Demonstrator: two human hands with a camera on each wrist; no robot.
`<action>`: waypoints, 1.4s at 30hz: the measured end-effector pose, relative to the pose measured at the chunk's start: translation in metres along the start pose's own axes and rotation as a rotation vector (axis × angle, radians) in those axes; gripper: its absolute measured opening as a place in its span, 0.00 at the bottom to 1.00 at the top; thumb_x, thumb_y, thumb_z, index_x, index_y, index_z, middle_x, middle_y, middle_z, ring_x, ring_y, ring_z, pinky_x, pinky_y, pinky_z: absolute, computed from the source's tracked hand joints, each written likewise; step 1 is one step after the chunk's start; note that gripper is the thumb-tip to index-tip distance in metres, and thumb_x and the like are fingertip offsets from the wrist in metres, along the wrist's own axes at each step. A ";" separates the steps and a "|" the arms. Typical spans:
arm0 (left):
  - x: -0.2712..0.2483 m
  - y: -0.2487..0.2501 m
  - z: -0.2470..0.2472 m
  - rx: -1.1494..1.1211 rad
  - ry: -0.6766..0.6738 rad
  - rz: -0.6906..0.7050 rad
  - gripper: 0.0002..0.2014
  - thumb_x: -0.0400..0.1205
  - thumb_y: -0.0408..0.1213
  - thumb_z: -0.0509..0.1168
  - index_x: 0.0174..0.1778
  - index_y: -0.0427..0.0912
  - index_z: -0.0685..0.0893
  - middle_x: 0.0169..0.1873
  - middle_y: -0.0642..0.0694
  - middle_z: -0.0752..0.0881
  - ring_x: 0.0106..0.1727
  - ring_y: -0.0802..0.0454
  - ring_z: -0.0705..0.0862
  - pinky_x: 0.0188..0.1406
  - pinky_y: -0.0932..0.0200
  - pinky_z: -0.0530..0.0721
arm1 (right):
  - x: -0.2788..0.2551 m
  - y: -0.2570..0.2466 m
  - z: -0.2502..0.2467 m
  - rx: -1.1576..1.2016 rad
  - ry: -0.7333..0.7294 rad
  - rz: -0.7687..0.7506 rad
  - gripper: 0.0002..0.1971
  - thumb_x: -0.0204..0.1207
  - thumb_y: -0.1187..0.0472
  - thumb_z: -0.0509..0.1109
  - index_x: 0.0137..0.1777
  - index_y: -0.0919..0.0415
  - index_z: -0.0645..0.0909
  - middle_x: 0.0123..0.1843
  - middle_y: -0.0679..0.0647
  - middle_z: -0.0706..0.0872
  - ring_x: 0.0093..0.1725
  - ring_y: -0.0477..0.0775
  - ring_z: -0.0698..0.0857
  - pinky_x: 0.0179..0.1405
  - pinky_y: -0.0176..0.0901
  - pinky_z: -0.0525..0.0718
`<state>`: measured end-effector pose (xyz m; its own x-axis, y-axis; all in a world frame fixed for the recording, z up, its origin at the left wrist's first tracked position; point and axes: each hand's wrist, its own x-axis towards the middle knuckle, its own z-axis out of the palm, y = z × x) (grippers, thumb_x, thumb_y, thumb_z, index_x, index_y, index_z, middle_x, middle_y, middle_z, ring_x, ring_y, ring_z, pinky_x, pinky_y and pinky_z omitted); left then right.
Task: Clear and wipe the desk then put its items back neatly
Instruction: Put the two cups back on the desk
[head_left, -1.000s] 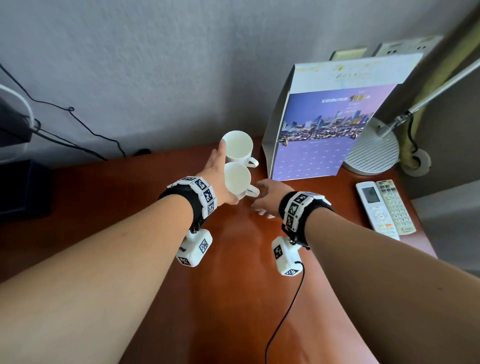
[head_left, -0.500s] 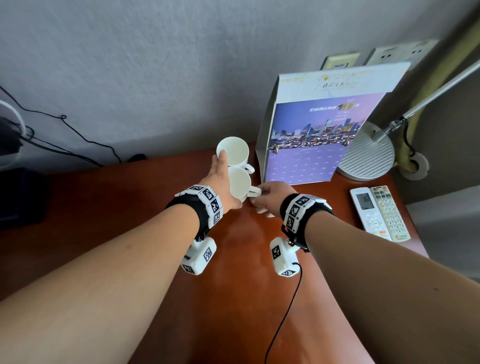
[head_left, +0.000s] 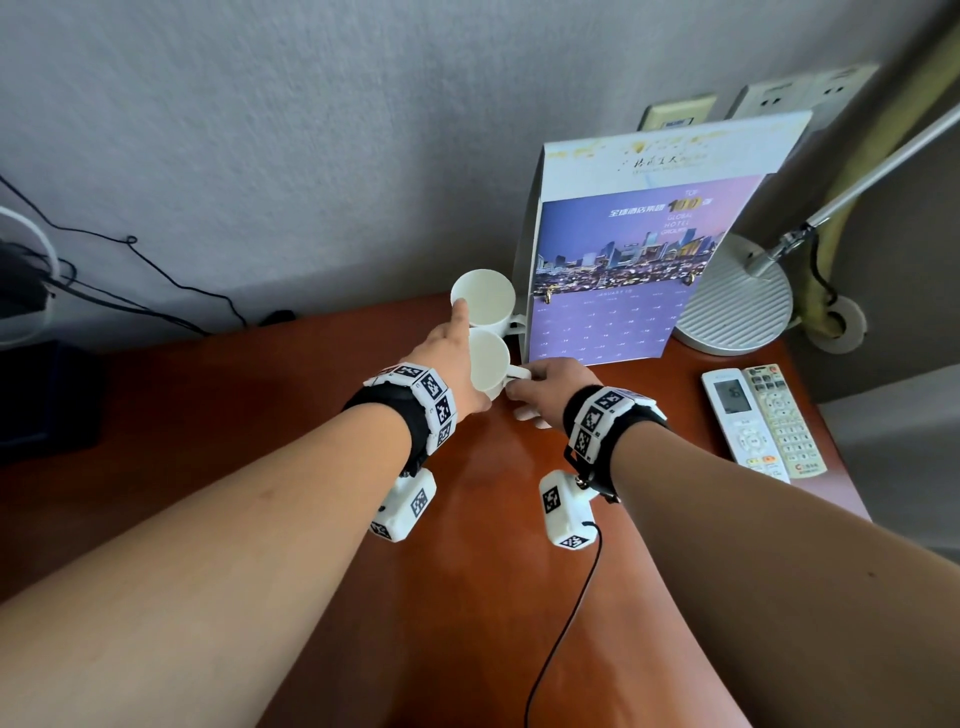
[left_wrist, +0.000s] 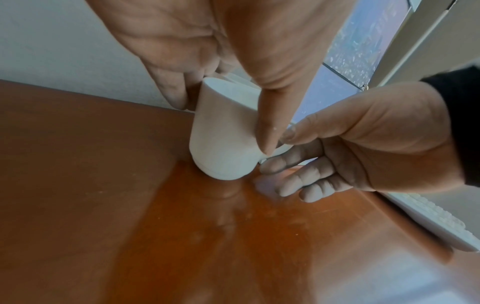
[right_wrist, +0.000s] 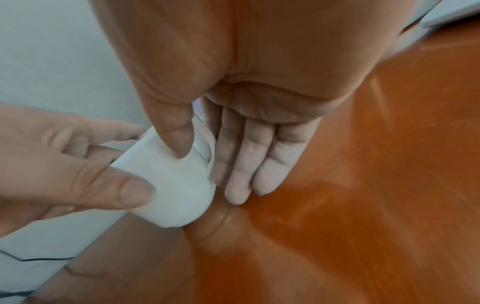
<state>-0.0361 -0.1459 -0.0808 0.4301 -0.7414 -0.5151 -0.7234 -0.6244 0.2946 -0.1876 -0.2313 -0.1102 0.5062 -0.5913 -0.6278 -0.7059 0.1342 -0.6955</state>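
Note:
Two white cups stand on the reddish-brown desk (head_left: 260, 415) beside an upright calendar (head_left: 639, 270). My left hand (head_left: 457, 353) grips the near cup (head_left: 488, 364) (left_wrist: 223, 148) between thumb and fingers. Its index finger reaches up to the rim of the far cup (head_left: 485, 299). My right hand (head_left: 524, 384) pinches the near cup's handle with thumb (right_wrist: 176, 139) and forefinger, and its other fingers hang straight down by the cup (right_wrist: 171, 185). The near cup's base sits on or just above the desk; I cannot tell which.
A round lamp base (head_left: 737, 301) stands right of the calendar, its arm slanting up to the right. Two remote controls (head_left: 737, 410) (head_left: 784, 415) lie near the right edge. Dark cables and a black object (head_left: 47, 395) are at the far left.
My right hand has closed in from beside the near cup and now pinches its handle. The left hand stays on the cup.

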 end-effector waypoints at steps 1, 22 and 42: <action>-0.001 -0.001 0.000 0.010 -0.007 0.014 0.65 0.70 0.50 0.82 0.89 0.52 0.37 0.85 0.44 0.63 0.78 0.39 0.75 0.72 0.45 0.78 | 0.000 0.000 -0.001 0.003 0.001 -0.001 0.03 0.79 0.55 0.74 0.50 0.48 0.88 0.42 0.56 0.94 0.48 0.61 0.94 0.54 0.62 0.92; 0.006 0.002 -0.013 0.152 0.049 -0.022 0.58 0.69 0.53 0.82 0.86 0.48 0.50 0.72 0.43 0.79 0.67 0.37 0.83 0.51 0.48 0.77 | 0.003 -0.010 0.004 0.168 -0.009 0.038 0.02 0.83 0.57 0.73 0.49 0.49 0.85 0.54 0.59 0.93 0.50 0.54 0.94 0.58 0.61 0.91; -0.017 -0.015 -0.022 -0.055 0.065 0.014 0.65 0.67 0.65 0.78 0.88 0.59 0.39 0.81 0.44 0.67 0.73 0.41 0.79 0.66 0.48 0.79 | -0.014 -0.011 -0.009 -0.011 0.096 0.129 0.16 0.79 0.60 0.72 0.66 0.55 0.86 0.45 0.59 0.94 0.48 0.58 0.94 0.56 0.60 0.92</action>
<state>-0.0206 -0.1294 -0.0583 0.4553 -0.7637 -0.4578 -0.6998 -0.6248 0.3463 -0.1917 -0.2317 -0.0906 0.3621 -0.6429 -0.6750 -0.7678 0.2050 -0.6071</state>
